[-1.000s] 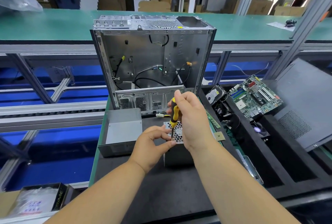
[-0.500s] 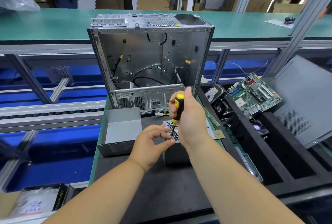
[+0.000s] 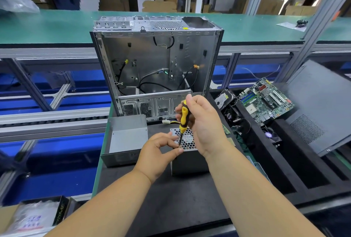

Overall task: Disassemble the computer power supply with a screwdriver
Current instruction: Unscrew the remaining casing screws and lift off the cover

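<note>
The grey power supply (image 3: pixel 190 162) stands on the black mat with its honeycomb fan grille facing up. My right hand (image 3: pixel 204 124) grips a yellow-and-black screwdriver (image 3: pixel 183 117), held nearly upright with its tip down at the grille's near-left corner. My left hand (image 3: pixel 157 153) holds that corner of the power supply, thumb and fingers curled beside the screwdriver shaft. A yellow-wired cable with a white plug (image 3: pixel 167 122) trails out behind the unit.
A removed grey metal cover (image 3: pixel 125 139) lies left of the power supply. The gutted computer case (image 3: pixel 155 69) stands upright behind. Black trays to the right hold a motherboard (image 3: pixel 266 100), a hard drive (image 3: pixel 223 99) and a fan. A dark side panel (image 3: pixel 319 107) leans far right.
My right hand has shifted its grip on the screwdriver handle, showing more of the yellow handle, as it turns. The left hand and the power supply stay put.
</note>
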`<action>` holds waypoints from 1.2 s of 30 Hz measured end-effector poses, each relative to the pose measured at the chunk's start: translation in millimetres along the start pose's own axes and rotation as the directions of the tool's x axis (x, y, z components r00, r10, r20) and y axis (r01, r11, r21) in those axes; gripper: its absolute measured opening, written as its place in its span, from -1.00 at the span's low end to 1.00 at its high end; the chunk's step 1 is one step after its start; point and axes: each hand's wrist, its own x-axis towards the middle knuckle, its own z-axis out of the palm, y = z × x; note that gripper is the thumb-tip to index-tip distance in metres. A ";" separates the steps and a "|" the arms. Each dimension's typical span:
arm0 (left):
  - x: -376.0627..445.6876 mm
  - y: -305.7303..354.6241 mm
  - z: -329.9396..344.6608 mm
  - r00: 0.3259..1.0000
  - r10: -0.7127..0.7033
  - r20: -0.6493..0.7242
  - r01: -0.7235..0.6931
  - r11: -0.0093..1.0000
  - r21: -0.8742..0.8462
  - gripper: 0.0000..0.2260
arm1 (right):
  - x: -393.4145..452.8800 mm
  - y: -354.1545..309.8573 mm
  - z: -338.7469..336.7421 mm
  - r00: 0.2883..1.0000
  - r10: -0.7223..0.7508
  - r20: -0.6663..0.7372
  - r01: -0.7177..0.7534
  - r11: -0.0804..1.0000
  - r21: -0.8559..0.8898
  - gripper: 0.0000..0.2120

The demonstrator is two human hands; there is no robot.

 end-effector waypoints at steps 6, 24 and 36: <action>-0.8 0.0 0.2 1.000 0.008 0.003 -0.008 1.000 0.015 -0.81 | -2.1 4.9 6.9 1.000 -0.006 0.030 0.005 0.999 0.032 -0.63; 0.3 -5.3 1.5 1.000 0.013 -0.002 -0.013 0.999 -0.033 -0.75 | -8.8 -6.5 9.1 0.999 0.002 0.046 0.000 0.999 -0.047 -0.76; -0.5 -3.3 0.7 1.000 0.021 0.002 -0.021 0.999 -0.048 -0.75 | -4.7 7.8 19.2 0.998 0.004 0.069 -0.017 0.982 0.191 -0.61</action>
